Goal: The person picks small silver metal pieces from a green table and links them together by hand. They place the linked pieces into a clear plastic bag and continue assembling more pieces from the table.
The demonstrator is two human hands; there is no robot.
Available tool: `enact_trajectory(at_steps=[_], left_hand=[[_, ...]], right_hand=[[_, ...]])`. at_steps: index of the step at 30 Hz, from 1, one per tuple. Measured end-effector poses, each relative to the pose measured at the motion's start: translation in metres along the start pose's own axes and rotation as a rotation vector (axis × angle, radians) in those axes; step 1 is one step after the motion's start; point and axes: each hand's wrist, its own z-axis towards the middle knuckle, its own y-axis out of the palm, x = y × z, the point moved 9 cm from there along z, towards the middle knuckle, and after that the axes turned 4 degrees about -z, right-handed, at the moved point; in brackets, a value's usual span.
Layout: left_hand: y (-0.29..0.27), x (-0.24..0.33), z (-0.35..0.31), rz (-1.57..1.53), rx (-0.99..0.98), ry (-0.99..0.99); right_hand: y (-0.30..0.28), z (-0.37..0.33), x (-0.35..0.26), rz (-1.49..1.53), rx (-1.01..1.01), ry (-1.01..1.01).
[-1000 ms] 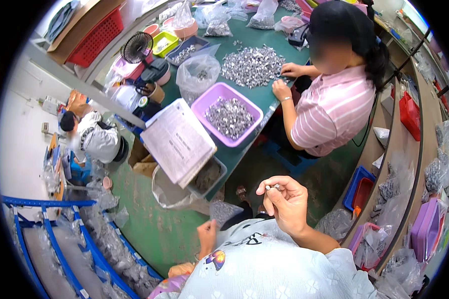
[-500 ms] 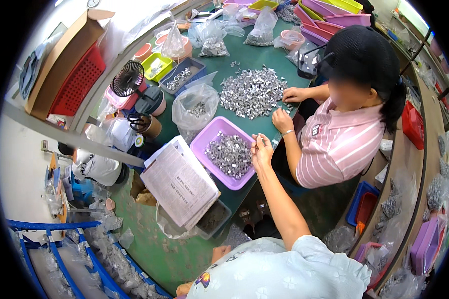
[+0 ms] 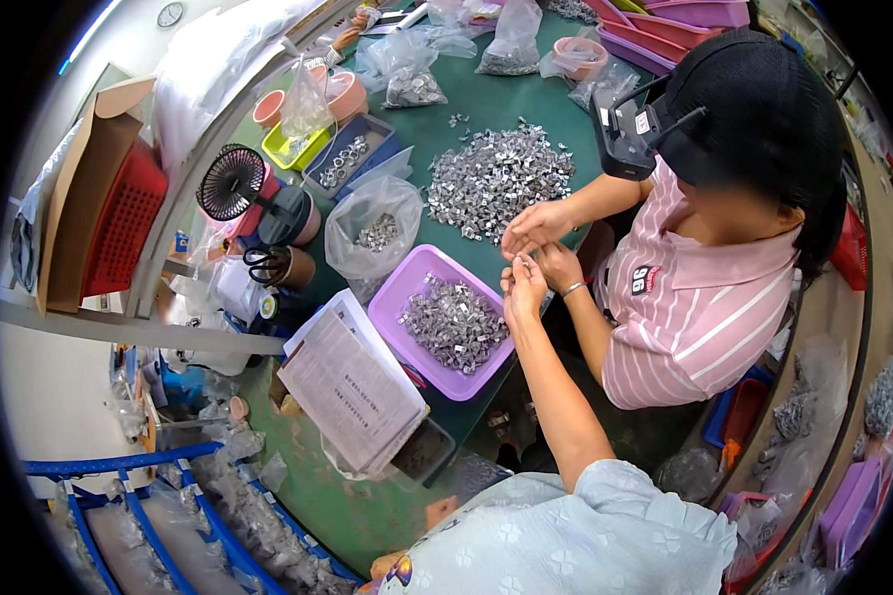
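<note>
My right hand (image 3: 524, 290) reaches up over the right rim of a purple basin (image 3: 387, 302). Its fingers are pinched on a small silvery metal piece (image 3: 523, 260), mostly covered by the fingertips. Right against it are a co-worker's two hands (image 3: 546, 243); whether they touch the piece I cannot tell. Small grey metal pieces (image 3: 453, 322) are heaped in the basin, and a larger heap of them (image 3: 501, 183) lies on the green table. Low in view, beside my light blue shirt, a little of my left hand (image 3: 387, 565) shows; its fingers are hidden.
The co-worker (image 3: 685, 268) in a striped pink shirt sits to the right. Left of the basin lie papers (image 3: 352, 382) and an open plastic bag (image 3: 372, 233) of parts. A small fan (image 3: 232, 183), a grey-blue tray (image 3: 352, 154) and filled bags (image 3: 414, 87) stand farther back.
The co-worker's hands have left the table heap and come to my right hand. The co-worker's head leans closer. My right hand keeps its pinch by the basin; the view has shifted slightly.
</note>
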Motion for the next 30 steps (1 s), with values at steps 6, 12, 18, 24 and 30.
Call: enact_trajectory(at_steps=[6,12,18,24,30], left_hand=[[0.006,0.007,0.001,-0.064,-0.004,-0.063],[0.004,0.010,0.005,-0.062,0.016,-0.044],[0.005,0.023,0.006,-0.066,0.038,-0.057],[0.007,0.028,0.007,-0.068,0.039,-0.064],[0.013,0.050,0.009,0.017,0.008,0.003]], right_hand=[[-0.008,0.013,0.001,-0.021,0.095,0.023],[-0.009,0.018,-0.001,-0.013,0.148,0.077],[-0.011,0.022,0.002,0.054,0.146,0.157],[-0.004,0.034,-0.004,0.077,0.091,0.130],[-0.020,0.013,-0.013,0.011,0.124,0.112]])
